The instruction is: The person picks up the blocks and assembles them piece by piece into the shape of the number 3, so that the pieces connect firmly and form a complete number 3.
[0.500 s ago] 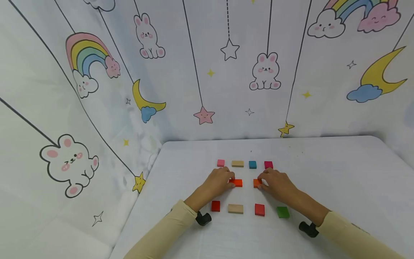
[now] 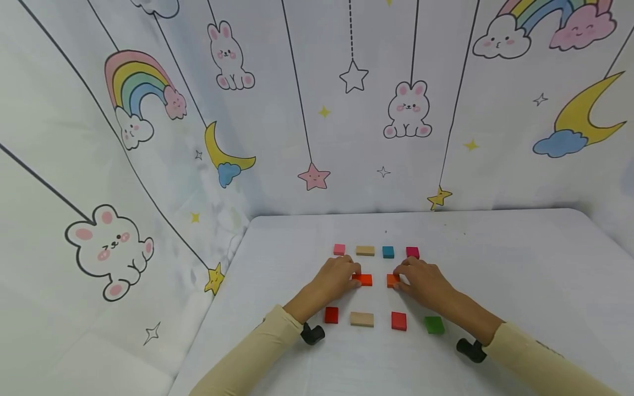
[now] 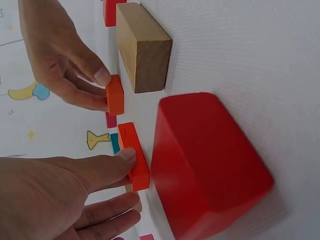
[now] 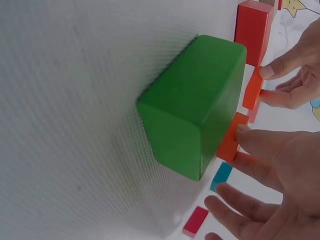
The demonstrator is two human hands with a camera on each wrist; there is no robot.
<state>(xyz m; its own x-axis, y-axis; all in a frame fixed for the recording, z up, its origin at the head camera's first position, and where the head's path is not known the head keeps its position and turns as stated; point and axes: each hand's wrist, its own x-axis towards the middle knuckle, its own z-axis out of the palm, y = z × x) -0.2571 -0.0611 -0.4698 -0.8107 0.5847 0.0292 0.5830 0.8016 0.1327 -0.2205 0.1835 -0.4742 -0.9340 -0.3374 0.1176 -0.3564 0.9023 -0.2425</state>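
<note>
Between thumb and finger my left hand (image 2: pixel 335 278) pinches the left end of a red-orange block (image 2: pixel 365 280), whose right end sticks out toward the middle. Facing it across a gap, my right hand (image 2: pixel 424 281) pinches an orange block (image 2: pixel 392 281) by its right side. In the left wrist view the left thumb lies on the red-orange block (image 3: pixel 140 172), and the other hand holds the orange block (image 3: pixel 115 96). The right wrist view has the right thumb and a finger on the orange block (image 4: pixel 231 142).
Behind the hands stand a pink block (image 2: pixel 339 249), a wooden block (image 2: pixel 365 251), a teal block (image 2: pixel 388 252) and a crimson block (image 2: pixel 412 252). Nearer are a dark red block (image 2: pixel 331 315), another wooden block (image 2: pixel 362 319), a red block (image 2: pixel 398 321) and a green block (image 2: pixel 434 325).
The right hand and its orange block have shifted slightly left, so the gap between the two held blocks is a little narrower. The head view has moved slightly.
</note>
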